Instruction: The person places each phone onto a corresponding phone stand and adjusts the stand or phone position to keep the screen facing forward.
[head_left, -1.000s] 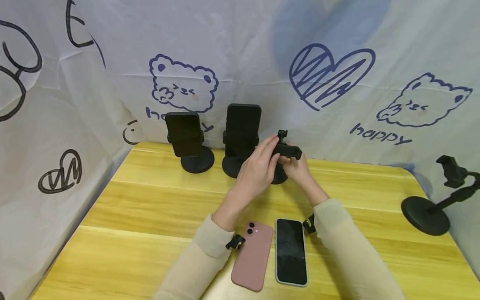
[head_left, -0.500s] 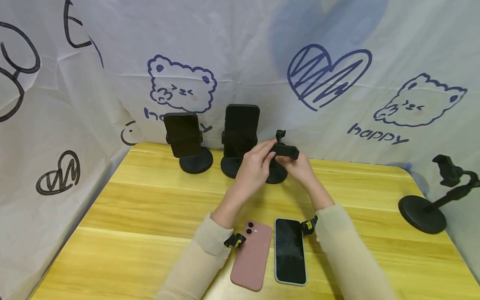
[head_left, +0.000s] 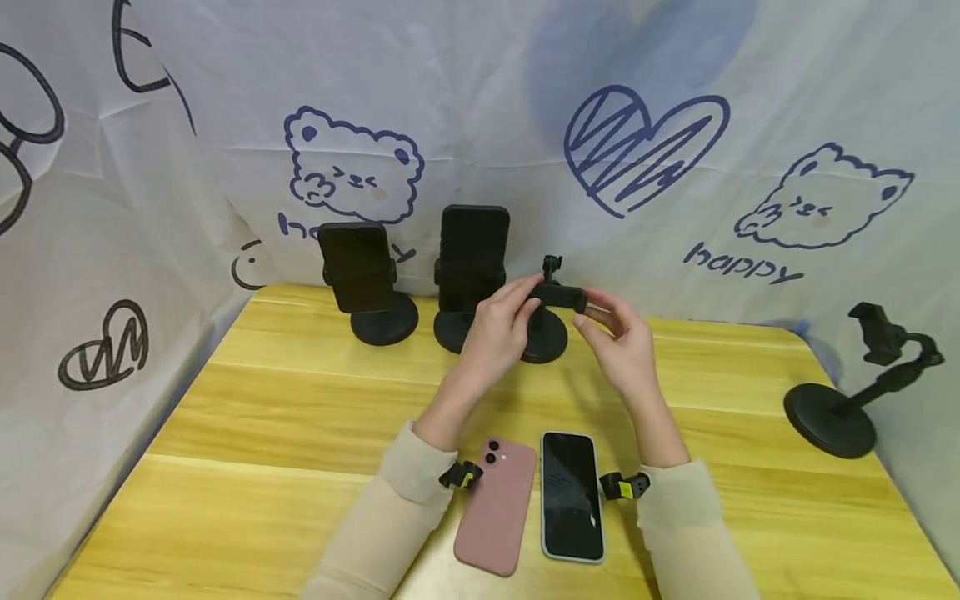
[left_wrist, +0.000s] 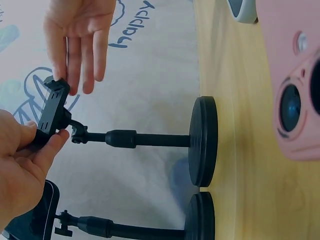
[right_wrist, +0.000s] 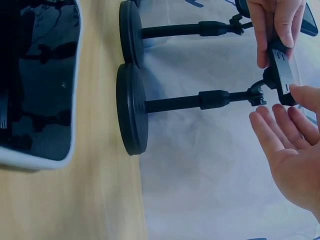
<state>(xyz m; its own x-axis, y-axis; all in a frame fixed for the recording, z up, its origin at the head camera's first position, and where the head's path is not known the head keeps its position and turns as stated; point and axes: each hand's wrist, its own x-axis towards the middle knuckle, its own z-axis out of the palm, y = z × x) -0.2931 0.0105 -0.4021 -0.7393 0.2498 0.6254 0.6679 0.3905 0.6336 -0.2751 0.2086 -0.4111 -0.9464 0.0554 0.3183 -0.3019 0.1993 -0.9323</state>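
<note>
A black phone stand has its clamp holder [head_left: 558, 297] raised on a thin post over a round base [head_left: 545, 337]. My left hand [head_left: 497, 333] pinches the holder's left end between thumb and fingers, as the left wrist view also shows. At the other end is my right hand [head_left: 626, 346], its fingers extended and its thumb tip [right_wrist: 300, 95] right at the holder's edge. No phone sits in this holder [left_wrist: 52, 107]. Below the hands lie a pink phone [head_left: 495, 508], back up, and a light-framed phone [head_left: 572, 497], dark screen up.
To the left, two similar stands hold dark phones, one phone [head_left: 356, 267] farther left and the other phone [head_left: 472, 258] beside my left hand. Another stand [head_left: 832, 421] with a bare clamp is at the table's right edge. A printed cloth [head_left: 487, 100] hangs behind the table [head_left: 262, 433].
My right hand has come out from behind the holder to its right end, and its fingers have opened out. My left hand keeps its grip. The whole head view has shifted slightly.
</note>
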